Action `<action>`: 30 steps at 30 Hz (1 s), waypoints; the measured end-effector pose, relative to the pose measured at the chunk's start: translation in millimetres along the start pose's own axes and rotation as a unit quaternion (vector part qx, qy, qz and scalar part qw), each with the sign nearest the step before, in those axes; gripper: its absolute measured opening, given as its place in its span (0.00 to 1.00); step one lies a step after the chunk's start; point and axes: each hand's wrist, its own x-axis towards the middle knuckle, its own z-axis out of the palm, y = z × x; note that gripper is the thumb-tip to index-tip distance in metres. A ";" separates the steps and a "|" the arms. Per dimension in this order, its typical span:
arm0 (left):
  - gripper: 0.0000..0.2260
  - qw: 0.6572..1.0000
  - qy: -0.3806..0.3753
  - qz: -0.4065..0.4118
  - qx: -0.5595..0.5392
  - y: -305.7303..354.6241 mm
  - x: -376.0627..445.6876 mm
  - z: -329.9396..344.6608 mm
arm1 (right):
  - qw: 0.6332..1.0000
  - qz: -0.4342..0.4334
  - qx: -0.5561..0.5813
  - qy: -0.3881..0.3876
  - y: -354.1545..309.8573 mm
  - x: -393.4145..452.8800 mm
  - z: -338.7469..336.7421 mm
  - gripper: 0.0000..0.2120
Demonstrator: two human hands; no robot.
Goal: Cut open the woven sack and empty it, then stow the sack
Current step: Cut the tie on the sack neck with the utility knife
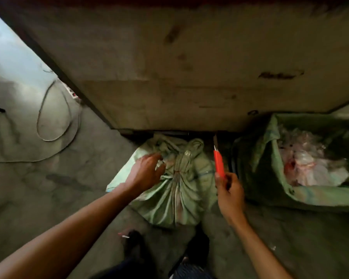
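A pale green woven sack point(179, 198) stands on the concrete floor just in front of my feet, its neck bunched and tied shut with a thin red string. My left hand point(147, 172) rests on the sack's upper left side, fingers spread and touching the cloth near the knot. My right hand point(230, 194) is to the right of the sack and grips an orange utility knife point(219, 164), blade extended and pointing away from me, a little apart from the tied neck.
A large wooden board or table point(189, 67) fills the area behind the sack. At the right stands an open green sack point(260, 164) holding crumpled plastic scraps. A grey cable point(54, 117) loops across the floor at the left. My shoes point(135, 244) are below.
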 end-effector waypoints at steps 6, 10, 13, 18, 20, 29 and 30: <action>0.16 0.996 0.012 0.083 0.036 -44.2 114.3 122.8 | 0.997 -0.066 -0.045 -0.001 116.0 73.2 52.0 0.08; 0.36 0.994 -0.013 0.063 0.084 -75.2 189.2 193.2 | 0.988 -0.117 -0.100 0.012 155.4 121.6 63.1 0.12; 0.41 0.989 -0.052 0.064 0.126 -90.4 220.3 221.2 | 0.979 -0.153 -0.131 0.011 170.0 135.2 68.3 0.16; 0.22 0.990 -0.081 0.082 -0.075 -109.4 226.1 218.8 | 0.959 -0.201 -0.200 -0.015 194.4 112.8 90.6 0.15; 0.19 0.989 -0.041 0.073 -0.125 -118.1 216.1 203.7 | 0.945 -0.218 -0.241 -0.033 195.5 96.0 98.1 0.12; 0.26 0.983 0.018 0.019 -0.184 -158.9 183.2 168.4 | 0.813 -0.360 -0.449 -0.094 176.1 63.3 110.1 0.20; 0.26 0.982 0.022 0.011 -0.187 -161.3 180.5 164.6 | 0.811 -0.361 -0.450 -0.097 175.4 62.4 110.7 0.21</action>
